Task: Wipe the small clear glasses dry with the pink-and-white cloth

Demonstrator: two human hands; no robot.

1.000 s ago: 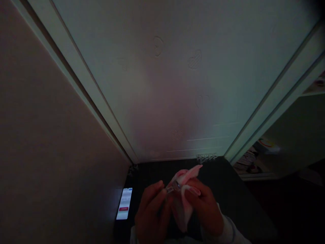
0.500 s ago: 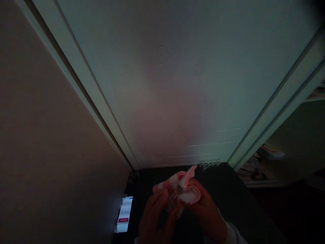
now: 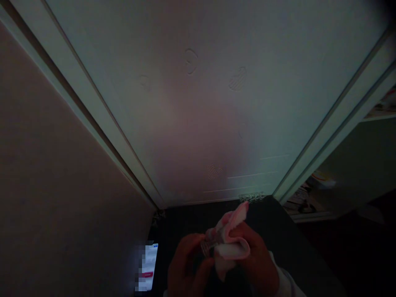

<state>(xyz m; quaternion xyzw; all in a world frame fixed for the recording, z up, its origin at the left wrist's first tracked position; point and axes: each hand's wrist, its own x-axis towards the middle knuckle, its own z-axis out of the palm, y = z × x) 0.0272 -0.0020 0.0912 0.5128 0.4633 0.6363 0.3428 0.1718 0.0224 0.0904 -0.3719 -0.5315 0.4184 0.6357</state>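
Observation:
My left hand pinches a small clear ribbed object, like glass or plastic, between thumb and fingers. Its other end runs into a soft pink-and-white cloth. That cloth is bunched in my right hand, with one corner sticking up and a fold hanging below. The right fingers are partly hidden behind the cloth. In the dim light the exact kind of the clear object cannot be made out.
A lit phone lies on the dark surface at the left. Ahead rises a pale panel with embossed shapes. A brown wall stands on the left; shelves with papers are on the right.
The cloth has bunched more toward my right hand, and its striped part no longer stretches over to the left. More of the clear object shows at my left fingertips. The view has shifted slightly.

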